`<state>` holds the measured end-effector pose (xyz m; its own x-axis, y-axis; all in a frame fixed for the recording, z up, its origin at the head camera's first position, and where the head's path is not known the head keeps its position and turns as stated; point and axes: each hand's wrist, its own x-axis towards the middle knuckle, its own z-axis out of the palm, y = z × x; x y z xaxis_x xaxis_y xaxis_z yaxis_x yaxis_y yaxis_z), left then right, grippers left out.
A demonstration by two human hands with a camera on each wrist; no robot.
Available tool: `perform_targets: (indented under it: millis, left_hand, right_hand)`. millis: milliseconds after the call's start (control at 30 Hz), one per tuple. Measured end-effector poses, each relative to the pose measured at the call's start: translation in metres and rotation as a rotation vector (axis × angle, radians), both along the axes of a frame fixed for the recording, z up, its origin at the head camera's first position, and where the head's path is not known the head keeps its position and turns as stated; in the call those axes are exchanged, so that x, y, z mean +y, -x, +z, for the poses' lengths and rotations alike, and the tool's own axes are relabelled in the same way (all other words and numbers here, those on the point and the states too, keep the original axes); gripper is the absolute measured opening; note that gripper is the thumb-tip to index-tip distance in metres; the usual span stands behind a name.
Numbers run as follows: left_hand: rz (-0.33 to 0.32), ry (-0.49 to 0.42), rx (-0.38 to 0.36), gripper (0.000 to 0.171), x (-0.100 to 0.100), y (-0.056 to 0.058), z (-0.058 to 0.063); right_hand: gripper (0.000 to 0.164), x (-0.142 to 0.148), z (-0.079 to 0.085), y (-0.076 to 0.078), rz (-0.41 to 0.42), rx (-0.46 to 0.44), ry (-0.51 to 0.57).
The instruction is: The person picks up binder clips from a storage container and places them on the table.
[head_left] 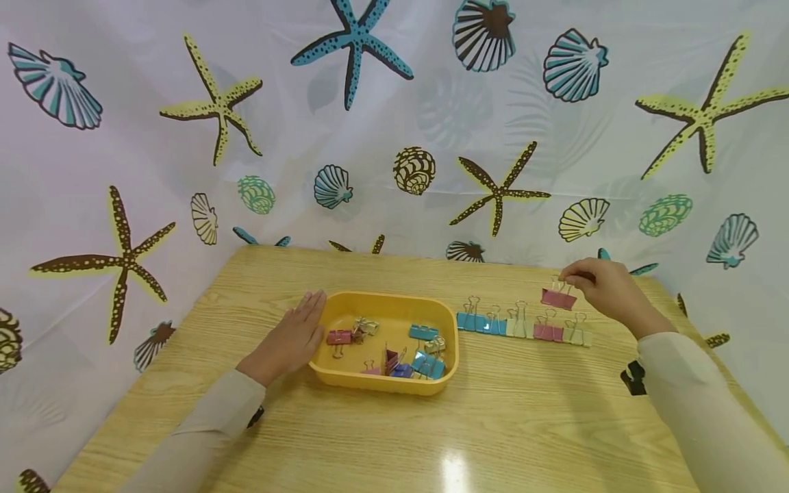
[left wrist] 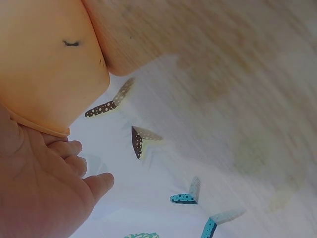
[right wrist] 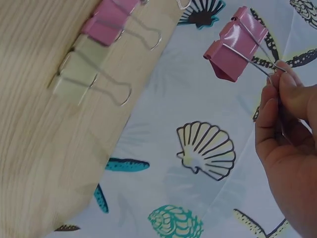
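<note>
A pink binder clip (head_left: 558, 298) hangs by its wire handles from my right hand (head_left: 607, 291). In the right wrist view, thumb and fingertips pinch the handle ends of this pink clip (right wrist: 235, 44). Below it on the table stands a row of binder clips: blue ones (head_left: 471, 322), a cream one (head_left: 520, 327), a pink one (head_left: 548, 332) and a cream one (head_left: 577, 336) at the right end. My left hand (head_left: 292, 335) rests with straight fingers against the left side of a yellow tray (head_left: 382, 385). Loose pink, blue and gold clips lie inside the tray.
The wooden table (head_left: 370, 438) ends at a hanging white cloth (head_left: 382, 137) printed with shells and starfish. The tray stands left of the clip row, close to its first blue clip. A black strap piece (head_left: 633, 378) shows by the right wrist.
</note>
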<state>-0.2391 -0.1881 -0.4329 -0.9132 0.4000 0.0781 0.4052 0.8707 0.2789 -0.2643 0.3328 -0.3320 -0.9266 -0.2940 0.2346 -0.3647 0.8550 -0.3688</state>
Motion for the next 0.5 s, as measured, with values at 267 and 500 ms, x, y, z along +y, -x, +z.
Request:
perform_targets:
  millis: [267, 500]
  left_hand:
    - [-0.003, -0.002, -0.005, 0.059, 0.001, -0.003, 0.002]
    - [-0.002, -0.006, -0.010, 0.059, 0.001, -0.003, 0.002]
  right_hand:
    - [0.017, 0.052, -0.013, -0.011, -0.021, -0.020, -0.088]
    - [0.015, 0.073, -0.028, -0.017, -0.004, -0.034, -0.131]
